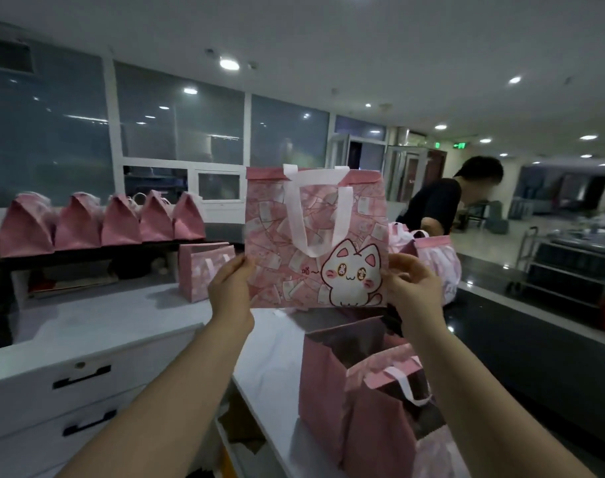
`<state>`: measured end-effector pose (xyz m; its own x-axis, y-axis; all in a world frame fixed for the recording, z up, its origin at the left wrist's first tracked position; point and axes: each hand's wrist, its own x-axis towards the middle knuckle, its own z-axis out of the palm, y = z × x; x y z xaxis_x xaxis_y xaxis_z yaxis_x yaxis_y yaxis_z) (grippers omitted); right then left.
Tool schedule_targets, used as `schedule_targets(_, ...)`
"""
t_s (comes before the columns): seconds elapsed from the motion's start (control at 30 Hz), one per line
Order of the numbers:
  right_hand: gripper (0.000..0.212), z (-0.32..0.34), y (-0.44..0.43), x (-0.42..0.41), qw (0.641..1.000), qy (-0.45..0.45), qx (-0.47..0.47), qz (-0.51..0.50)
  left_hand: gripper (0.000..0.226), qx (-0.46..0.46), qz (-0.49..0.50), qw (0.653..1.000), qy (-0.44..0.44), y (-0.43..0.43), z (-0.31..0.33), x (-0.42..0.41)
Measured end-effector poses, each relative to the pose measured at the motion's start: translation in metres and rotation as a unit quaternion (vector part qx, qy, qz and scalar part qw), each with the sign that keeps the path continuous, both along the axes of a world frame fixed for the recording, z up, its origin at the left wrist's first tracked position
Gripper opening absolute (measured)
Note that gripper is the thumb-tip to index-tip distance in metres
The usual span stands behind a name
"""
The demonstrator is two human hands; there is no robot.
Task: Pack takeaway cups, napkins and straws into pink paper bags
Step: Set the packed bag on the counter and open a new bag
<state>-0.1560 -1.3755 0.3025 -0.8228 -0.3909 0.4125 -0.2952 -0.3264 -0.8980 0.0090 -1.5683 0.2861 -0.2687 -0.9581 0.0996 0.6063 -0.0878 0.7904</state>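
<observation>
As hands (230, 291) (413, 288) pinch its edges, bag (280, 236) seems aloft.

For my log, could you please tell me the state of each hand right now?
Left hand: pinches the left edge of the cat-print pink bag.
Right hand: pinches the bag's right edge.

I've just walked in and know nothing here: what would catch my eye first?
A flat pink paper bag with a white cartoon cat is held up mid-frame, the left hand and right hand pinching its side edges. Behind at left, a row of closed pink bags lines a shelf; open pink bags stand on the white counter below.
</observation>
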Motion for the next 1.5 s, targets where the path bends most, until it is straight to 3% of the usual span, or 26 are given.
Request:
schedule_targets(0.17,0.018,0.01,0.011,-0.084,0.998,0.0,-0.009,-0.069,0.013,-0.014,-0.059,0.998,-0.006,-0.002,0.01,-0.101)
schedule_targets(0.33,0.029,0.029,0.035,-0.162,0.993,0.017,-0.023,-0.111,0.01,-0.038,-0.111,0.993,0.005,0.003,0.034,-0.198)
schedule_targets(0.5,0.023,0.009,0.066,-0.218,0.982,0.002,-0.035,-0.183,0.012,-0.017,-0.187,0.982,0.0,0.027,0.016,-0.283)
schedule_targets(0.6,0.027,-0.011,0.084,-0.243,0.972,-0.008,-0.005,-0.233,0.015,0.005,-0.226,0.974,-0.013,0.047,0.001,-0.323)
schedule_targets(0.83,0.065,-0.056,0.121,-0.275,0.958,0.011,0.097,-0.269,0.018,0.035,-0.316,0.948,-0.017,0.104,-0.026,-0.397)
schedule_targets(1.0,0.077,-0.095,0.12,-0.271,0.955,-0.059,0.194,-0.215,0.013,0.049,-0.353,0.933,-0.043,0.153,-0.052,-0.428)
schedule_targets(1.1,0.079,-0.12,0.112,-0.263,0.955,-0.088,0.206,-0.194,0.011,0.05,-0.396,0.912,-0.092,0.171,-0.078,-0.432)
schedule_targets(1.23,0.079,-0.143,0.108,-0.261,0.945,-0.144,0.186,-0.227,0.012,-0.021,-0.456,0.874,-0.169,0.173,-0.115,-0.423)
schedule_targets(1.37,0.079,-0.151,0.106,-0.257,0.935,-0.152,0.183,-0.262,0.017,-0.158,-0.509,0.825,-0.186,0.151,-0.127,-0.415)
schedule_targets(1.5,0.081,-0.149,0.092,-0.253,0.929,-0.137,0.171,-0.297,0.019,-0.23,-0.414,0.864,-0.173,0.116,-0.122,-0.427)
